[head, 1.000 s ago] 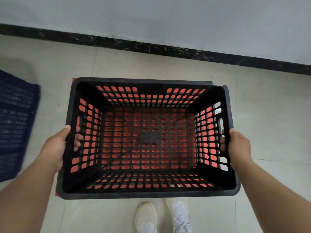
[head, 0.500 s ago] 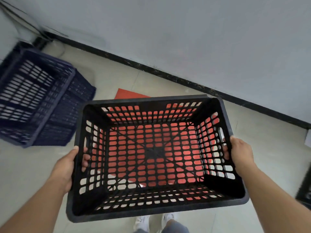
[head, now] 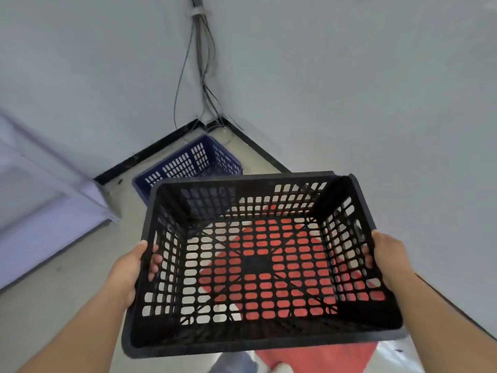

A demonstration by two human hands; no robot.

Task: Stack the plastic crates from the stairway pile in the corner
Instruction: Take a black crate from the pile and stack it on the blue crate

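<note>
Since half a second ago the view has swung toward the room's corner, and the blue crate (head: 199,162) now sits at 12 o'clock beyond the black crate (head: 258,262), no longer off at 10 o'clock. Both hands grip the black crate in the air: the left hand (head: 129,270) at 9 o'clock, the right hand (head: 390,259) at 3 o'clock, fingers hooked through its side slots. It is an open-topped lattice of rounded holes, empty, tilted slightly. Red flooring (head: 317,356) shows through its base. Cables (head: 201,63) hang down the corner.
</note>
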